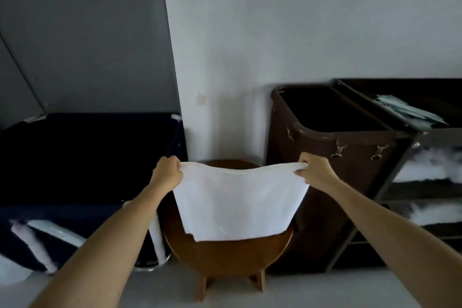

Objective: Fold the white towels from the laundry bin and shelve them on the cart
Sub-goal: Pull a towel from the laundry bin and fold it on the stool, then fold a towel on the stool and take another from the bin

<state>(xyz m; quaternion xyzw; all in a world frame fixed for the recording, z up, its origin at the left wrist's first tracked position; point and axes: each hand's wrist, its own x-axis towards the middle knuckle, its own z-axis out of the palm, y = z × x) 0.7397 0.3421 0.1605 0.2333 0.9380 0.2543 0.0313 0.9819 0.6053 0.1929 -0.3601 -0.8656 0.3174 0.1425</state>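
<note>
The white towel (237,200) hung stretched between both hands, left hand (168,170) and right hand (315,170) each gripping an upper corner.

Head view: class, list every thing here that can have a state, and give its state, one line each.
white towel: held up by its top corners, hanging spread out.
left hand: grips the towel's left top corner.
right hand: pinches the towel's right top corner.
wooden stool: upright, behind the towel.
brown bin: open-topped, inside too dark to tell.
dark blue bin: open-topped, inside dark.
cart: shelves hold white linen.
</note>
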